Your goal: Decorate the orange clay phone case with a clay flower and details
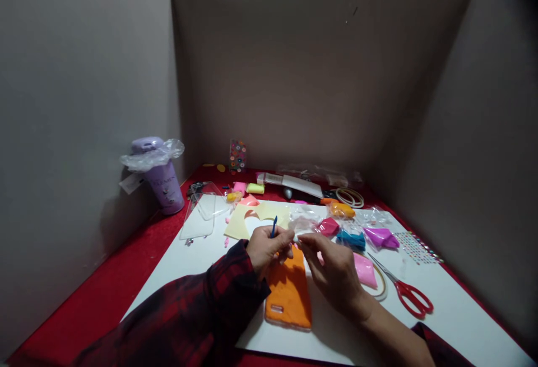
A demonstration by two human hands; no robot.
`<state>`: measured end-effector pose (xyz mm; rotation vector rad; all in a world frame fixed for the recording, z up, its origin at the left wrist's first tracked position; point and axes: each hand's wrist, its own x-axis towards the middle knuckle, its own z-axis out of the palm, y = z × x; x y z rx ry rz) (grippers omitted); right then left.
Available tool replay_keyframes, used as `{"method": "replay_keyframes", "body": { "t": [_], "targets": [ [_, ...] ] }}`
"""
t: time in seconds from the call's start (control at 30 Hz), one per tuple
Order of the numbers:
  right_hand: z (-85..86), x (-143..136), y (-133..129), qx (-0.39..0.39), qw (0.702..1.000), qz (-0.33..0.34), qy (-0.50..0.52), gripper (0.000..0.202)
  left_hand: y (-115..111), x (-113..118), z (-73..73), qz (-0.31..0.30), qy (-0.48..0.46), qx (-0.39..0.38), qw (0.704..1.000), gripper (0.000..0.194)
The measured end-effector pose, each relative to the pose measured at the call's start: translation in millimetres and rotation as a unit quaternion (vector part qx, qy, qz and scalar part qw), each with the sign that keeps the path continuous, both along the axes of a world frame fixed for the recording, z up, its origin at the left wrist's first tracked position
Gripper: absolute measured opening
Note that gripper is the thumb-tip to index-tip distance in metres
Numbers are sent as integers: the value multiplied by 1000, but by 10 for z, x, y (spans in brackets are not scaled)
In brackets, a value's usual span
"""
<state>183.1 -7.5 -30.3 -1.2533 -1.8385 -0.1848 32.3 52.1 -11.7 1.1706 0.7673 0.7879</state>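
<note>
My left hand (269, 245) is closed around a thin blue clay modelling tool (274, 226), its pointed end standing up past the fingers. Close beside it, my right hand (330, 266) pinches thumb and fingertips together; what lies between them is too small to make out. Below both hands lies a phone case (289, 297) covered in orange clay, with a small slot near its lower end. The upper part of the case is partly hidden by my hands. Behind them is a pale yellow paper sheet (237, 224) with a heart-shaped cut-out.
Red-handled scissors (414, 298) lie right on the white board (159, 283). Wrapped clay packs, pink (365, 270), blue (351, 240) and purple (380, 237), sit nearby, with a gem sticker sheet (418, 248). Clear phone cases (197, 218) and a purple tumbler (165, 187) are at left.
</note>
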Motion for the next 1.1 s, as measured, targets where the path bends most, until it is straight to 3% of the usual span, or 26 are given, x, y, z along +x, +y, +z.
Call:
{"method": "replay_keyframes", "body": {
  "t": [0.2, 0.33, 0.7, 1.1],
  "targets": [
    [16, 2, -2, -19, 999, -16, -31, 10, 131, -66, 80, 118, 56, 116, 985, 23],
    [31, -53, -3, -69, 995, -30, -60, 9, 163, -97, 40, 122, 94, 156, 976, 10],
    [-66, -115, 99, -97, 989, -67, -94, 12, 169, -107, -212, 154, 195, 166, 954, 4],
    [-23, -260, 172, -107, 983, -83, -125, 13, 187, -98, -251, 154, 198, 129, 959, 5]
  ]
}}
